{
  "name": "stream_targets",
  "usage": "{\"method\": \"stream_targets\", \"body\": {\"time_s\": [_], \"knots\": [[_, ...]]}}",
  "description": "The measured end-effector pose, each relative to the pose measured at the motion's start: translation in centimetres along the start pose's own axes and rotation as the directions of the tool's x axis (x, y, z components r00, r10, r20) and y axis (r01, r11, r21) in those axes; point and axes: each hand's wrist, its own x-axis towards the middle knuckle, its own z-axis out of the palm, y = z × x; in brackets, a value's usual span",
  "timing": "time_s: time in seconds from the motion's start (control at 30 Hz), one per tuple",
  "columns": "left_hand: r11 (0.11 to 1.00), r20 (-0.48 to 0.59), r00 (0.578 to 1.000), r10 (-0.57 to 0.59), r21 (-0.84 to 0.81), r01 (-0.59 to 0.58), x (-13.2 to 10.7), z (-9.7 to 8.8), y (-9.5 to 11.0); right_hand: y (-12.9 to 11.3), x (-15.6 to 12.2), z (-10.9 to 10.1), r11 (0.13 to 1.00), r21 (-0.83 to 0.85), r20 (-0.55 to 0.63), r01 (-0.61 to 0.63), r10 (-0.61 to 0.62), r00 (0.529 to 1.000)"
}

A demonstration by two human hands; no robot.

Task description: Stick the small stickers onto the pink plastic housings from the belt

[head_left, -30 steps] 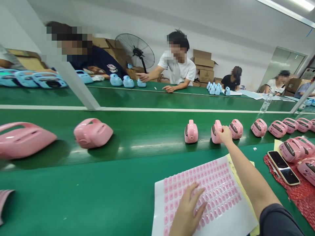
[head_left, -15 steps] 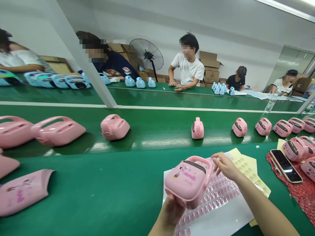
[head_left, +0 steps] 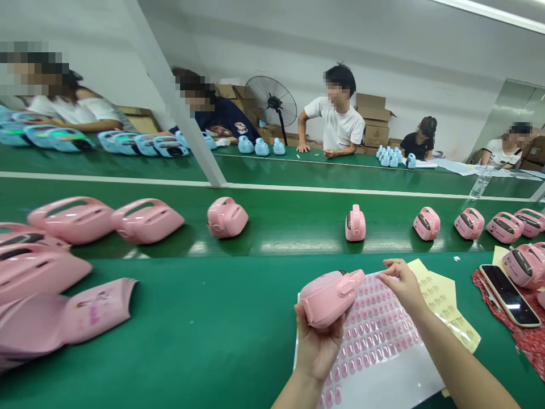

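My left hand (head_left: 317,346) is wrapped around a pink plastic device with a carry handle (head_left: 326,298). The device is tilted, with its side and handle end turned toward me. Under it lies a white sheet of small oval pink stickers (head_left: 374,332). My right hand (head_left: 402,284) is over the sheet's far right corner, thumb and forefinger pinched together. Whatever is between those fingertips is too small to make out. Beside that hand, yellow sticker sheets (head_left: 447,301) lie partly under the white one.
More pink devices (head_left: 227,217) stand along the green belt (head_left: 289,221). Others crowd the left, beside a printed pink panel (head_left: 100,309). A phone (head_left: 508,295) rests on red mesh (head_left: 528,346) at right. Co-workers sit across, with blue devices (head_left: 261,146) before them.
The pink device has been turned from its printed face to its side. My right hand stays near the sheet's far corner, fingers pinched. The whole view has shifted left.
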Motion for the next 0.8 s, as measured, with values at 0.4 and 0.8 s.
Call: {"method": "stream_targets", "body": {"time_s": [0.4,0.8], "knots": [[0.999,-0.112,0.993,-0.047,-0.019,0.045,-0.4,1.0,-0.3,-5.2,-2.1,3.9,0.930,0.340,0.138,-0.141,0.099,0.985],[0.809,0.279,0.953,0.119,-0.584,0.070,-0.2,1.4,-0.2,-7.1,-3.1,3.9,0.979,0.153,-0.006,0.137,-0.138,0.990]]}}
